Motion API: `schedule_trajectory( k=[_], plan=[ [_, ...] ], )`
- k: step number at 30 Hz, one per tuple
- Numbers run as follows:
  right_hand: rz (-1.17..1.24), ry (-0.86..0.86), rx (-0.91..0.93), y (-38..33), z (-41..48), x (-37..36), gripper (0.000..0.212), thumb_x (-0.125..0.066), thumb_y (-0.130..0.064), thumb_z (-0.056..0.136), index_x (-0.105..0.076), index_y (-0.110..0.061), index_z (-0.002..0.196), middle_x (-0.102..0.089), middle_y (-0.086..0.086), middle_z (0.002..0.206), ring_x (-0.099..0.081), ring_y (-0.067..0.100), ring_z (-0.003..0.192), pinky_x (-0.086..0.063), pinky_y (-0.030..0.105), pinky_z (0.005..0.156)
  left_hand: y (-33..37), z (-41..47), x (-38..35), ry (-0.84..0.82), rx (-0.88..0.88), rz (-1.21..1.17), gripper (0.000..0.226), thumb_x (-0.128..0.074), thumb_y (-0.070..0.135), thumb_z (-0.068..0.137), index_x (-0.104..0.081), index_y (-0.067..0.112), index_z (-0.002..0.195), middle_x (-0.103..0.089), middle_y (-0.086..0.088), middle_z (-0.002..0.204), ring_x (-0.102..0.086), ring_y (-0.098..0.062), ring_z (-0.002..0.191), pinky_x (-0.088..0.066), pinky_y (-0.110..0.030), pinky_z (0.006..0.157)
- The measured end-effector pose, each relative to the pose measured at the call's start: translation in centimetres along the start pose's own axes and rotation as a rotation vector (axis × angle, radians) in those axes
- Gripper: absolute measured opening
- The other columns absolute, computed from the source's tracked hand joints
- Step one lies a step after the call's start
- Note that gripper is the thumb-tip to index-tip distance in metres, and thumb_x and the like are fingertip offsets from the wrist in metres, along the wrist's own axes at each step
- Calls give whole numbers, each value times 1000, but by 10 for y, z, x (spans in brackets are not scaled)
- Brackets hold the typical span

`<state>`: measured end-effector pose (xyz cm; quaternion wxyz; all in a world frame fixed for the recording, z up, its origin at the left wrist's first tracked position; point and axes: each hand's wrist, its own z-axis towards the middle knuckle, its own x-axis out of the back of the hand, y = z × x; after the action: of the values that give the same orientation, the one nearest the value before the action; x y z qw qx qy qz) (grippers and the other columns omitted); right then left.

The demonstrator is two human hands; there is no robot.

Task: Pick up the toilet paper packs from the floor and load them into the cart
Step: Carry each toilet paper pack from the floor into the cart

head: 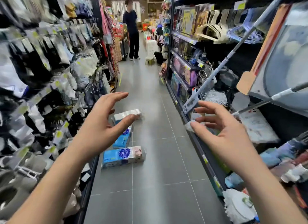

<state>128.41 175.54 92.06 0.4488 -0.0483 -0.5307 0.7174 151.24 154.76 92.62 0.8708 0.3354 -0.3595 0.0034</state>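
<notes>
Blue packs [123, 155] on floor [150, 182] beyond spread fingers [116, 95]

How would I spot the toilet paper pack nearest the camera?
Look along the grey tiled floor at the foot of the left shelving. Of three packs in a row there, the nearest pack is the only one the left hand does not overlap, blue with a pinkish picture at its right end.

Grey tiled floor [150, 182] between two stocked shelves [191, 40].
</notes>
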Motion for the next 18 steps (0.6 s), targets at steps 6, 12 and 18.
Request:
schedule_trajectory(
  k=[6,12,18],
  plan=[
    [23,-52,15,-15,75,-87,44,-75,-27,89,-61,-40,128,-69,-13,119,-69,10,106,-54,45,99,-84,29,51,51,67,-3,61,-66,49,91,-48,35,147,-48,19,144,-46,3,134,-41,-23,107],
    [41,-74,2,-18,140,-156,43,-75,-25,91,-60,-38,129,-69,-13,119,-69,8,105,-55,44,99,-156,75,91,71,99,-12,59,-65,49,92,-48,35,147,-50,19,138,-47,4,132,-41,-20,105],
    [77,-71,-23,-5,191,-193,41,-75,-22,91,-61,-37,127,-70,-14,117,-69,7,103,-55,40,98,-194,117,89,44,105,-29,61,-62,54,89,-47,37,146,-49,26,137,-46,12,129,-40,-16,103]
  ],
)
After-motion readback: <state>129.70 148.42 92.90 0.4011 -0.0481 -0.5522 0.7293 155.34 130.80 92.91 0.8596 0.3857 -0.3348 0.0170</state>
